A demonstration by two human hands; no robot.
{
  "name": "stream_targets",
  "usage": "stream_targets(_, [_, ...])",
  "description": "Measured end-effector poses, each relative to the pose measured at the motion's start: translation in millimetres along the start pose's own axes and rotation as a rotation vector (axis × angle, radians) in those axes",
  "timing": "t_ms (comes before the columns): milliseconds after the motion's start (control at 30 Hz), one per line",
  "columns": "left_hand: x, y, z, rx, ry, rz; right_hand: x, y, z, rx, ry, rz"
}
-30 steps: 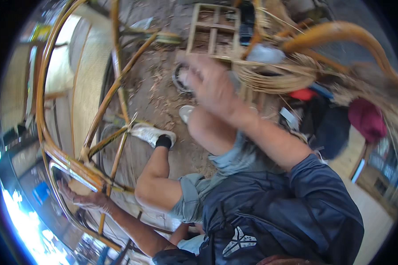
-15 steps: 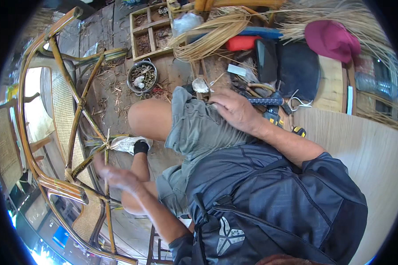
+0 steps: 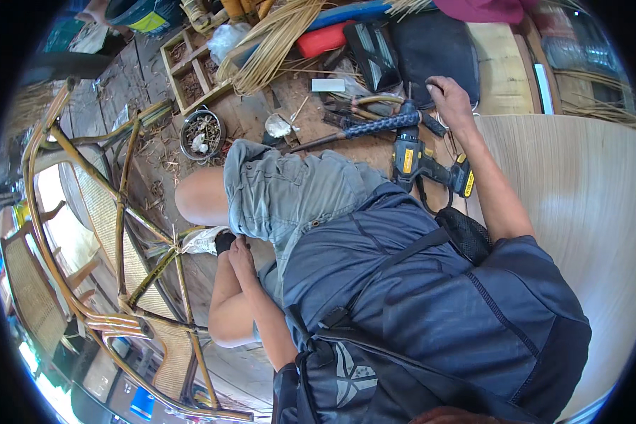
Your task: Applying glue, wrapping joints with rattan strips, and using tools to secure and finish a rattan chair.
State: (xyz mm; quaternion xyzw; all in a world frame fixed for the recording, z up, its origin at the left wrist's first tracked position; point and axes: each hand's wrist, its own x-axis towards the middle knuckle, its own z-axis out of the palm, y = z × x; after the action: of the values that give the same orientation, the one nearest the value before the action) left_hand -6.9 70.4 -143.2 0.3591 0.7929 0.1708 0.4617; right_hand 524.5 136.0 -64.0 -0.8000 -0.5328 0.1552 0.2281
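My right hand is over the dark flat pad, fingers bent and a little apart, nothing seen between them. A cordless drill lies just below it, beside a tool with a dark wrapped handle. My left hand is down by my lower leg, close to the hem of my shorts. Its fingers are drawn together, and whatever they hold, if anything, is hidden. To the left stands a rattan chair frame with woven cane panels; its pole joint, bound with pale strips, touches my white shoe.
A metal pot of scraps sits on the littered plank floor beside a wooden divided tray. Rattan strands, a red item and a black case lie farther back. A wood-grain board extends at right.
My right hand has moved off my thigh, out over the dark pad. The left has drawn back from the chair frame to my leg. The view has shifted, showing more of the drill.
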Motion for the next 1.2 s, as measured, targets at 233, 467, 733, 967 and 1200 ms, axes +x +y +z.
stream_targets(233, [7,-8,10,-0.02,-0.059,-0.067,-23,-6,12,-0.014,-0.097,-0.081])
stream_targets(467, [2,-18,-6,-0.03,-0.05,-0.181,-22,-1,10,0.004,-0.141,-0.079])
stream_targets(733, [18,-26,-4,-0.053,-0.072,-0.192,-60,63,-27,-0.427,-0.61,0.373])
stream_targets(967, [24,-30,7,-0.041,-0.128,-0.225,-69,62,-21,-0.539,-0.465,0.449])
stream_targets(1200, [73,-149,-84,0.256,-0.083,0.206,-65,63,50,-0.652,-0.644,0.189])
